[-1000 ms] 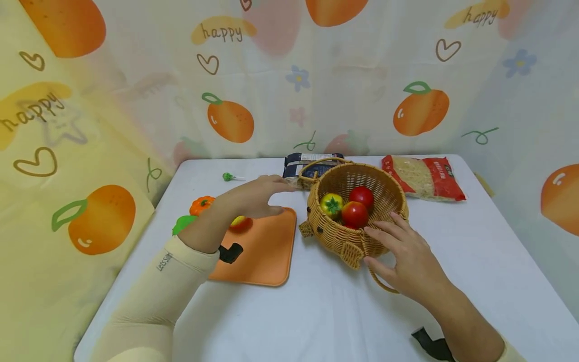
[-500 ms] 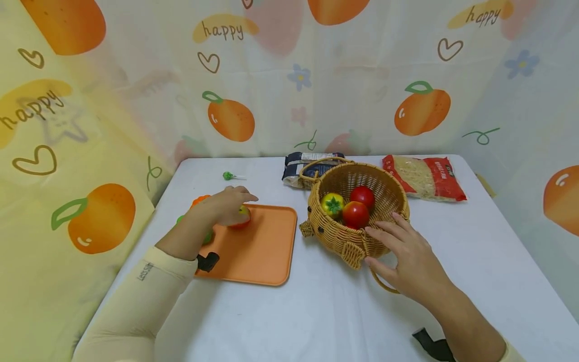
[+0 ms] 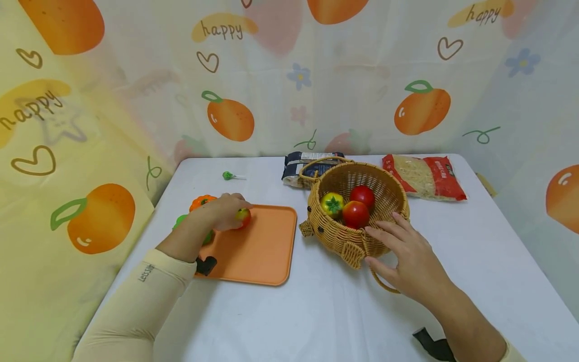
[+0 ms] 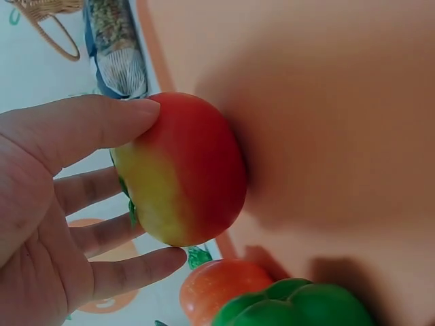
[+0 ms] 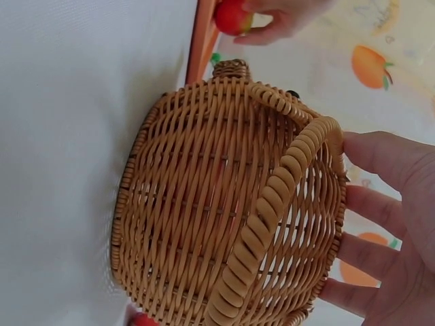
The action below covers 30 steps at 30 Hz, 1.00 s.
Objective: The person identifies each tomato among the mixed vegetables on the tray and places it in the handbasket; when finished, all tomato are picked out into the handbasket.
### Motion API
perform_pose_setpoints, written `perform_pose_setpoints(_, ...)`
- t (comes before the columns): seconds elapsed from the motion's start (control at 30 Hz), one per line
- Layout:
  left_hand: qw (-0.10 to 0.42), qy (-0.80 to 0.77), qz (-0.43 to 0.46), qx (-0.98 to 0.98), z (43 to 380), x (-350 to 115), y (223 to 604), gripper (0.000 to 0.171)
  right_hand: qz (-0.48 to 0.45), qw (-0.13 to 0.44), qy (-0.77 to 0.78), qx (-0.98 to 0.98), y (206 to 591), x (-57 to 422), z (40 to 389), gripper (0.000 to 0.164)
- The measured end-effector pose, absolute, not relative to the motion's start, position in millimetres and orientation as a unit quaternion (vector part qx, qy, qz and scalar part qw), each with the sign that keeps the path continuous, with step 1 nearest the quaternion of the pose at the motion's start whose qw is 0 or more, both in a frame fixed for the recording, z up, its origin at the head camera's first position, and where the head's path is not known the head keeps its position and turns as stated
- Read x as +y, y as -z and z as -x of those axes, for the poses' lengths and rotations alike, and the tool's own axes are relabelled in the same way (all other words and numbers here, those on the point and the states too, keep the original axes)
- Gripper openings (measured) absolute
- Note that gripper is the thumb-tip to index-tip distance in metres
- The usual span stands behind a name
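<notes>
My left hand [image 3: 223, 211] pinches a red and yellow tomato [image 4: 197, 170] over the orange tray [image 3: 267, 251]; in the left wrist view, thumb and fingers are on opposite sides of it. Its green leafy top faces the palm. At the right, my right hand [image 3: 409, 256] touches the rim of a wicker basket [image 5: 197, 204], fingers spread and fairly straight, thumb near the handle's base. Inside lie two red tomatoes [image 3: 356, 215] and a yellow-green one [image 3: 332, 205] with a green top.
A green pepper [image 4: 299, 305] and an orange pumpkin-like vegetable [image 4: 224, 285] are at the tray's left, partly behind the left arm. Behind the basket lie a dark blue bag [image 3: 294, 168] and a red bag [image 3: 425, 177]. A small green ball on a stick [image 3: 227, 175] lies at the back.
My left hand has moved left from between tray and basket, down to the tray, and now grips the tomato there. The right hand stays at the basket's rim.
</notes>
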<state>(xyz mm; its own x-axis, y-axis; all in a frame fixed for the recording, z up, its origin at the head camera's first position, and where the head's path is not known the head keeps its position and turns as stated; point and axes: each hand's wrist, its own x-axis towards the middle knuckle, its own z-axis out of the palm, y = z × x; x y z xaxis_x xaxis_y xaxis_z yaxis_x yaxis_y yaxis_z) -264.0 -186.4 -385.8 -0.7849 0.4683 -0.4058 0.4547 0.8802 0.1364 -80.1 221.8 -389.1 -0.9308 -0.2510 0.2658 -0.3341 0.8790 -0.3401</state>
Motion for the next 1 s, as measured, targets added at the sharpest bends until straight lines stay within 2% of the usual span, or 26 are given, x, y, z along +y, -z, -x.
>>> perform_pose_setpoints(0.33, 0.222, -0.022, -0.247, 0.943, 263, -189, 388, 0.051, -0.149, 0.105, -0.194, -0.964, 389, 221, 79, 0.058)
perform_pose_setpoints(0.63, 0.197, -0.054, -0.277, 0.939, 264, -182, 381, 0.047, -0.152, 0.11, -0.203, -0.961, 390, 222, 79, 0.057)
perform_pose_setpoints(1.0, 0.143, -0.096, -0.364, 0.915, 260, -150, 344, 0.048, -0.157, 0.111, -0.196, -0.961, 388, 222, 81, 0.058)
